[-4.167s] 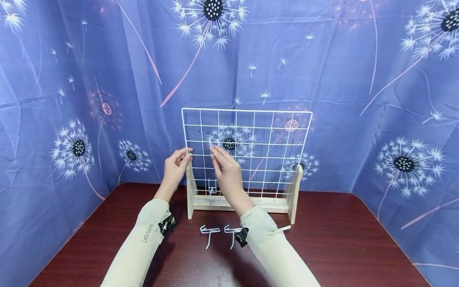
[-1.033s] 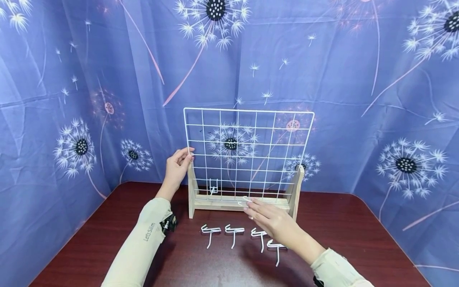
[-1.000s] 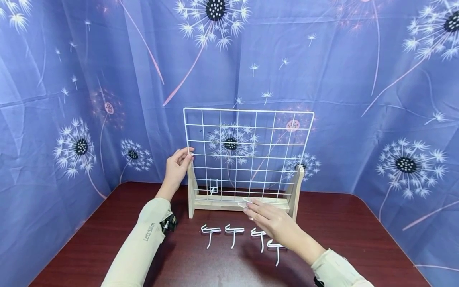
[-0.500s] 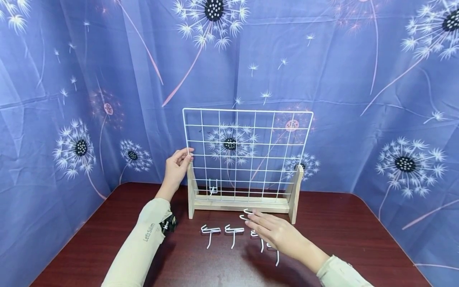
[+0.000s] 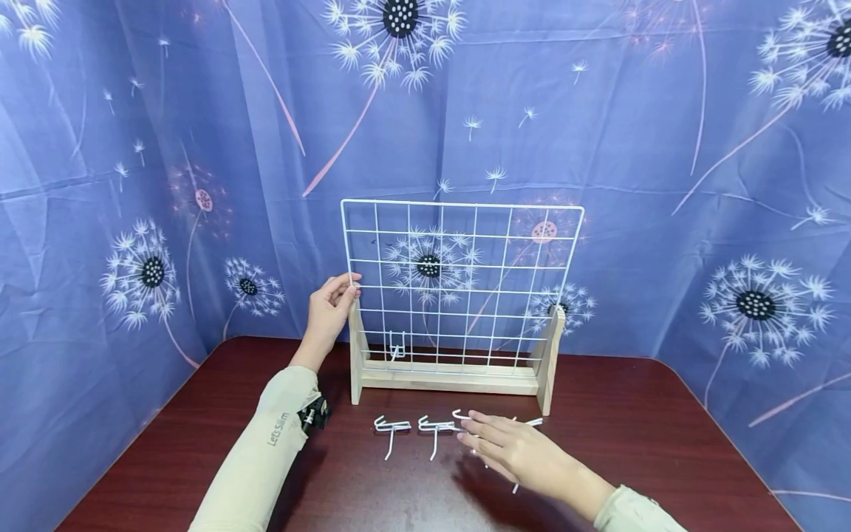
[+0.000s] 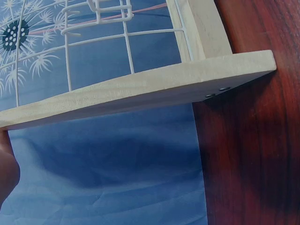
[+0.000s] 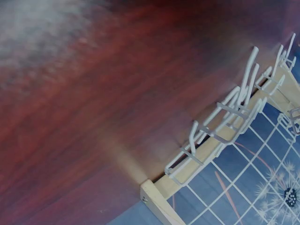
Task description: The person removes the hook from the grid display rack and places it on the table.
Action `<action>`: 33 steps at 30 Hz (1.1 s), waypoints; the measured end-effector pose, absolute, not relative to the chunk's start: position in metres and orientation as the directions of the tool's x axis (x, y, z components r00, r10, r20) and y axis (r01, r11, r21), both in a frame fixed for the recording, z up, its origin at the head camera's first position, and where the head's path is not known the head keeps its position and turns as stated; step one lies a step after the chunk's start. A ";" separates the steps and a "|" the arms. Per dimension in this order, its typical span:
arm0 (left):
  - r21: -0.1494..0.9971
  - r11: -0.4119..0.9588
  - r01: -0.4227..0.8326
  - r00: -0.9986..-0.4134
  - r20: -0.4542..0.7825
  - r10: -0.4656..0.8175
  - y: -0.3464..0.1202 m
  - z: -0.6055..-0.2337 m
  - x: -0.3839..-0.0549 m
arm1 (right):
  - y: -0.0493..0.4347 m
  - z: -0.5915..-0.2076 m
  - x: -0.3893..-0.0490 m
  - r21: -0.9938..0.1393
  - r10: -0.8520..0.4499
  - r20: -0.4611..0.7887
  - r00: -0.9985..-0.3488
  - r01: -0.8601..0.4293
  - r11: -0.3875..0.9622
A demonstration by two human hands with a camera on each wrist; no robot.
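Observation:
My left hand (image 5: 329,307) holds the left edge of a white wire grid panel (image 5: 459,288) standing in a wooden stand (image 5: 448,378). A white wire hook (image 5: 397,346) hangs low on the grid's left part. My right hand (image 5: 525,451) is low over the table, its fingers extended leftward around a white wire hook whose bent tips (image 5: 459,415) show past the fingertips; the thumb is hidden. Two more wire hooks (image 5: 391,428) lie in a row to its left. Other hooks under the hand are mostly covered. The right wrist view shows several overlapping hooks (image 7: 229,115).
The dark red table (image 5: 618,436) extends on both sides of the stand. Behind it hangs a blue curtain (image 5: 631,148) with dandelion prints. The stand's right leg (image 5: 550,362) rises behind the right hand.
From up at the grid, my right hand has come down to the table's front right, its hook sinking beside the other hooks. My left hand keeps its place on the grid edge.

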State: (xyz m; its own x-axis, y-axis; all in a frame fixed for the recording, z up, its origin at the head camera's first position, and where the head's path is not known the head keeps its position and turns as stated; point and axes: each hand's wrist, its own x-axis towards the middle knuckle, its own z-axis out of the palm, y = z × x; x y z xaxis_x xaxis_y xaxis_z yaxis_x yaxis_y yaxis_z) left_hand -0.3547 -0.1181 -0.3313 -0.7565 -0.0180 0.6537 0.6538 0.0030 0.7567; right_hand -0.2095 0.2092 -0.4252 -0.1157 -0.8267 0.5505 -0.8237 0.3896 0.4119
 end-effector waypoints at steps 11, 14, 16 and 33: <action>0.757 0.018 0.653 -0.757 0.653 -0.006 -0.118 -0.328 -0.354 | 0.210 -0.437 -0.210 0.465 -0.866 0.489 -0.099 -0.811 0.355; 0.759 0.020 0.651 -0.759 0.651 -0.006 -0.119 -0.329 -0.354 | 0.209 -0.440 -0.209 0.474 -0.875 0.475 -0.090 -0.812 0.341; 0.761 0.018 0.649 -0.761 0.649 -0.008 -0.119 -0.330 -0.354 | 0.209 -0.442 -0.208 0.484 -0.887 0.452 -0.094 -0.809 0.332; 0.745 0.019 0.667 -0.744 0.668 -0.020 -0.118 -0.333 -0.357 | 0.210 -0.444 -0.209 0.557 -0.940 0.329 -0.089 -0.786 0.269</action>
